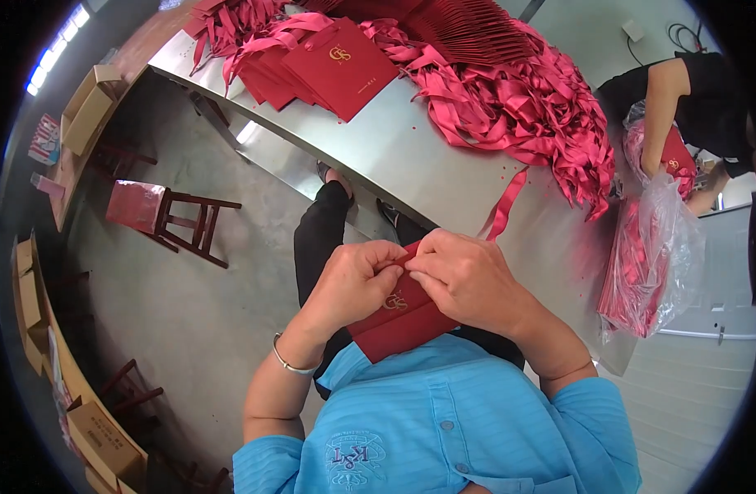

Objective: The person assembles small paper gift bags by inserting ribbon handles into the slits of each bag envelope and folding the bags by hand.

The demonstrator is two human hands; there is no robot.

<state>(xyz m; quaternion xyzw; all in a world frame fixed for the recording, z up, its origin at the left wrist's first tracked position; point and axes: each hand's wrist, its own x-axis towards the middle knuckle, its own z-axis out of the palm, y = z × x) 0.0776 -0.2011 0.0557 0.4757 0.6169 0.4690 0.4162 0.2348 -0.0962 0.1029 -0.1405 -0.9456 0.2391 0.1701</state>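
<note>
A dark red paper gift bag (404, 331) with a gold emblem lies flat over my lap. My left hand (357, 281) is closed, pinching the bag at its upper edge. Right beside it, my right hand (470, 278) is closed too, thumb and finger pressed together at that same edge. From behind my right hand a red satin ribbon (503, 207) runs up onto the metal table. The fingertips nearly meet, and whatever small part lies between them is hidden.
On the metal table (370, 156) lie stacked red bags (341, 70) and a large heap of red ribbons (518, 107). At right, another person's arm (665, 123) reaches into a clear plastic sack (662, 247) of red bags. A wooden stool (189, 218) and cardboard boxes (102, 440) stand at left.
</note>
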